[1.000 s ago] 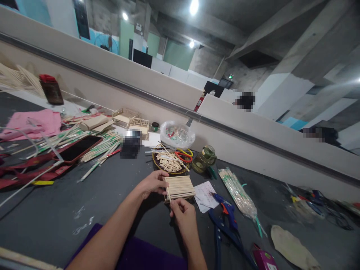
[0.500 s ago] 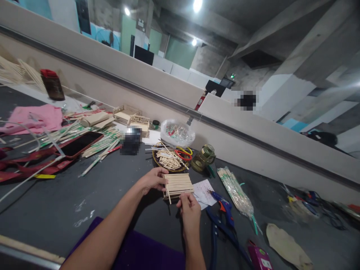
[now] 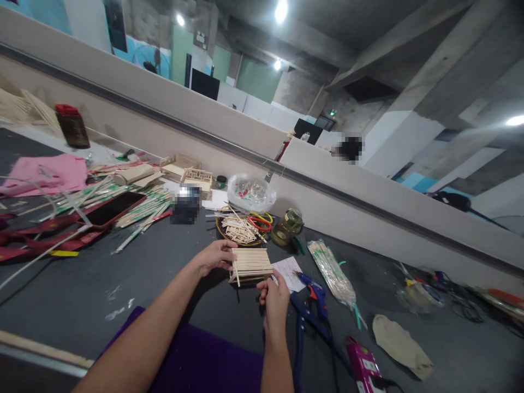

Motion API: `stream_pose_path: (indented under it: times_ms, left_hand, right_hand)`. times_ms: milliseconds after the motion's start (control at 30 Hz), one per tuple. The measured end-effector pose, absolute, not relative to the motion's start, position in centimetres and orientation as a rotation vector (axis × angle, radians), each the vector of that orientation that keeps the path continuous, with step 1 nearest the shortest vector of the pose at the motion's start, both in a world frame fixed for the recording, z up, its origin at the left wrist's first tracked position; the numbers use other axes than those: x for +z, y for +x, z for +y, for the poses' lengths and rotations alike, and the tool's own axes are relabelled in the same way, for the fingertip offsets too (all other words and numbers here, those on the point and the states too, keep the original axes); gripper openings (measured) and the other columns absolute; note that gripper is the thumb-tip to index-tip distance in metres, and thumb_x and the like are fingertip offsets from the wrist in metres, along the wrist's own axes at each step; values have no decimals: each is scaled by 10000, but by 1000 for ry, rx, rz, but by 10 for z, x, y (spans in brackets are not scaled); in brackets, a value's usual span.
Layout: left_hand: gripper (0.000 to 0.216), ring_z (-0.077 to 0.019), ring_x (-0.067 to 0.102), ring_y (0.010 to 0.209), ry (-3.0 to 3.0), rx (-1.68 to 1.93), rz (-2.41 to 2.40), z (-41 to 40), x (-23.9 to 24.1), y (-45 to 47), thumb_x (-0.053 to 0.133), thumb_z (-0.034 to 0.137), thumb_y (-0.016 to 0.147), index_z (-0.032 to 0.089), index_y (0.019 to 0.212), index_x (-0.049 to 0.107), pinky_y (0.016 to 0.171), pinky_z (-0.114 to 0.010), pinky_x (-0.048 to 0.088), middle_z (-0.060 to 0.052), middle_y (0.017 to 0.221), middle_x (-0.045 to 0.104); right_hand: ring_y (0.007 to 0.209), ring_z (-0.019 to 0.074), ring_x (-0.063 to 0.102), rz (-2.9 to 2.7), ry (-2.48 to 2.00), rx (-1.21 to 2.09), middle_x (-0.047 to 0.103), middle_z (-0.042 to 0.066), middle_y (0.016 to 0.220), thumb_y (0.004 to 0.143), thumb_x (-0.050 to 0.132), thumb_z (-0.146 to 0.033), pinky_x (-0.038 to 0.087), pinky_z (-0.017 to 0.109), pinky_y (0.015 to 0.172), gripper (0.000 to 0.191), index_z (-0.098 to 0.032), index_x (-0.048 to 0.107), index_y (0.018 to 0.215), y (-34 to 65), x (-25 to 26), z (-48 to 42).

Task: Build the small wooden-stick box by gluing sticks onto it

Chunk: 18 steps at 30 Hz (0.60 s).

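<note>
Beside the right hand (image 3: 275, 295), its grip unclear, a pale rectangular wooden-stick frame (image 3: 252, 261), probably light, stiff and fragile, is being pinched by the left hand (image 3: 213, 257) at one edge, likely safest.

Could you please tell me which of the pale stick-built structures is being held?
The slatted pale wooden structure, held at its left end by the left hand; the two railed wooden ones stand untouched near the beige partition.

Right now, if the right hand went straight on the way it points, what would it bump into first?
Probably the stick frame. Its near right corner is just ahead of the right hand, maybe already touching; depth is unclear.
</note>
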State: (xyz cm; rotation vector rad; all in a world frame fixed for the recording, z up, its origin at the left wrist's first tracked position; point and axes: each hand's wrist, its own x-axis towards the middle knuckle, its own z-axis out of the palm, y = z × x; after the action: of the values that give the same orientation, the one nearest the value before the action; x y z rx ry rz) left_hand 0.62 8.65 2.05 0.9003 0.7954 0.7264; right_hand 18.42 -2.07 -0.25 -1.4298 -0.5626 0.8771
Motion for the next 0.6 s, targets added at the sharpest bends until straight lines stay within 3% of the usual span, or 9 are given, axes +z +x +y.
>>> stream_pose_path:
  times_ms: [167, 367, 500, 600]
  left_hand:
    - [524, -145, 623, 690, 909, 725, 778, 88, 19, 3, 836, 163, 492, 132, 951, 585, 648, -295, 501, -23, 780, 641]
    - [517, -147, 622, 685, 938, 715, 780, 85, 21, -2, 813, 138, 489, 133, 954, 588, 634, -289, 494, -29, 799, 649]
    - [507, -138, 619, 675, 915, 735, 793, 81, 17, 2, 787, 123, 494, 129, 961, 589, 627, -272, 490, -32, 797, 648]
    - [481, -129, 617, 668, 897, 749, 803, 80, 15, 6, 750, 108, 508, 122, 963, 594, 615, -250, 482, -35, 801, 647]
  right_hand:
    - [311, 67, 356, -575, -1480, 801, 565, -49, 447, 684, 525, -329, 249, 142, 301, 271, -167, 554, 899, 193, -7, -23]
    - [305, 67, 331, -565, -1467, 687, 537, -80, 441, 712, 529, -298, 227, 151, 311, 244, -185, 541, 928, 193, 2, -25]
    - [339, 54, 317, -659, -1293, 725, 515, -79, 472, 749, 580, -357, 245, 162, 349, 232, -176, 539, 889, 180, 56, -33]
    - [448, 85, 439, -920, -1080, 776, 554, -30, 576, 798, 614, -398, 352, 205, 433, 225, -189, 585, 875, 177, 115, -54]
